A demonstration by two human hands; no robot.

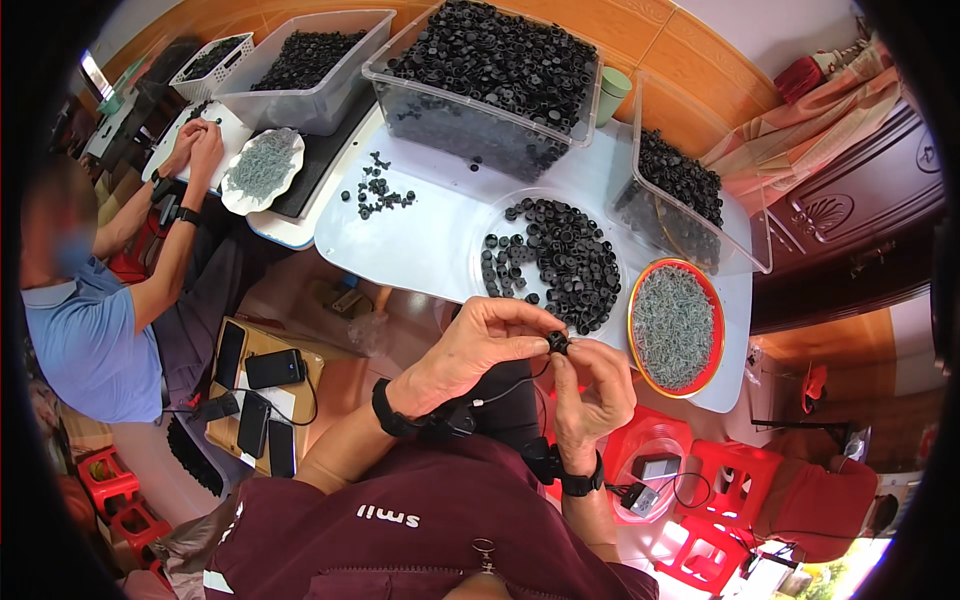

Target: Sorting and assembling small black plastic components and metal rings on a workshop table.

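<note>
Between my two hands, just off the table's front edge, is a small round black plastic part [557, 342]. My left hand [480, 345] pinches it from the left with thumb and forefinger. The thumb and fingertips of my right hand [592, 392] press against its right side; whether they hold a screw as well, I cannot tell. Just beyond my hands, a clear round tray [480, 222] carries many loose black plastic parts [565, 255]. To the right stands a red bowl with a yellow rim [634, 345], full of small grey screws [675, 325].
Large clear bins [470, 140] of black parts line the back of the white table [400, 250]. Some small black pieces [377, 190] lie at its left. A co-worker [100, 330] sits left beside a white plate [240, 207] of screws. Phones [275, 369] rest on a cardboard box.
</note>
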